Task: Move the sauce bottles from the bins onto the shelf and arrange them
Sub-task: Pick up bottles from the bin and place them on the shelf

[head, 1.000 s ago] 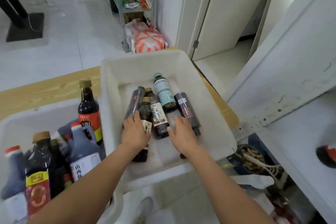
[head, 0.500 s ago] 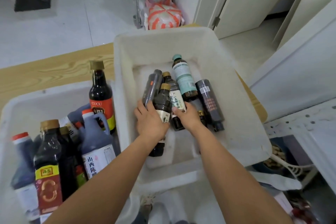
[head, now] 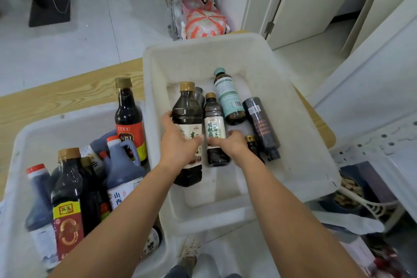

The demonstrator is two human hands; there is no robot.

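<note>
Both bare forearms reach up from the bottom of the frame into the white bin [head: 203,52] at centre. The left hand [head: 178,144] curls its fingers round the label of a large gold-capped dark bottle [head: 186,108], thumb across the label's front. The right hand [head: 232,145] clasps the lower part of a smaller white-labelled bottle [head: 214,115] just beside it. A teal-capped bottle [head: 228,97] and a black-wrapped bottle [head: 261,124] lie to their right. A second bin [head: 33,128] at lower left holds more bottles, on the wooden bench [head: 67,95].
</note>
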